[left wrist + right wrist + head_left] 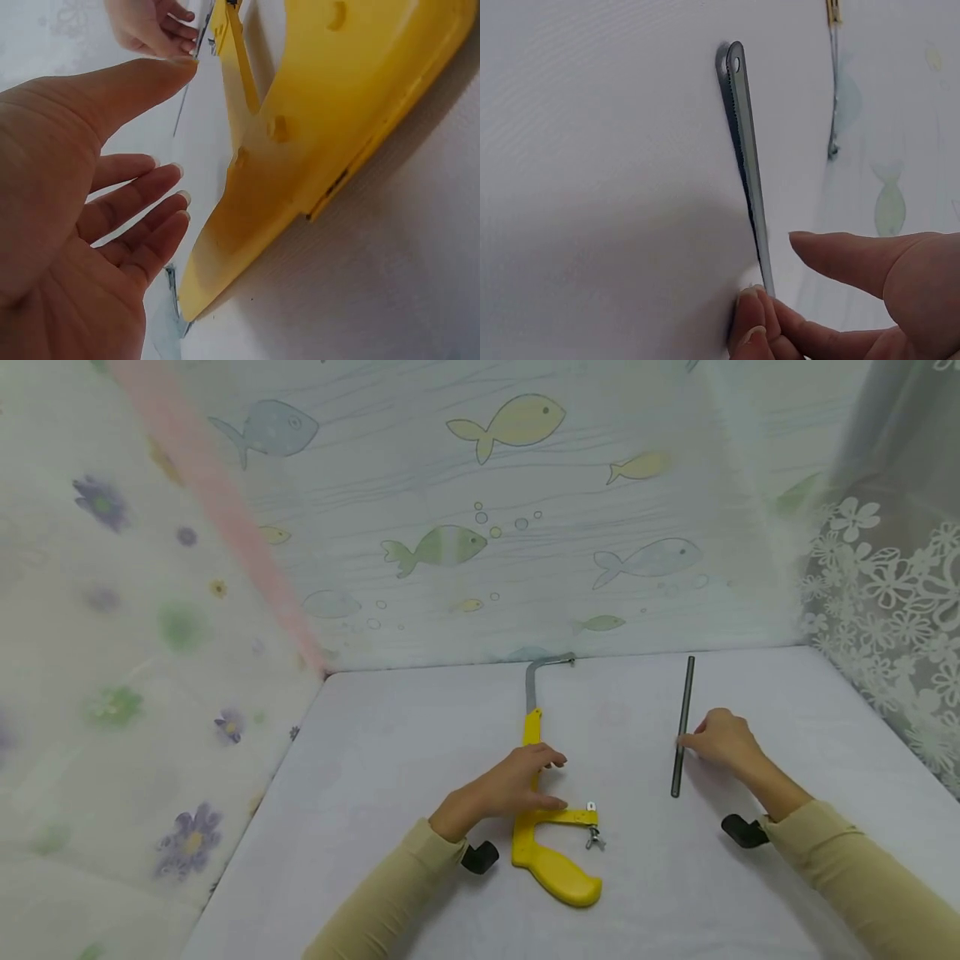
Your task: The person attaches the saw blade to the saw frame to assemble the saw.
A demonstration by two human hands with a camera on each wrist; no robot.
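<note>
A yellow-handled hacksaw frame [562, 875] lies on the white tabletop, its bent grey metal arm pointing to the back. Over its yellow middle reaches my left hand [512, 787], thumb and fingers apart; in the left wrist view the palm [45, 202] faces the frame [300, 127] with nothing in the grasp. To the right lies a dark, narrow hacksaw blade [683, 718]. My right hand [723, 743] touches it along its side. The right wrist view shows fingertips right at the toothed blade [747, 142], which has an end hole, while the thumb [840, 251] stands off it.
The white-covered table [420, 718] ends at a fish-patterned curtain [450, 485]. A flowered curtain [112, 652] hangs at the left, lace [892, 577] at the right. A wing nut [595, 839] sits on the frame's front post. Black wrist mounts [480, 857] show below both sleeves.
</note>
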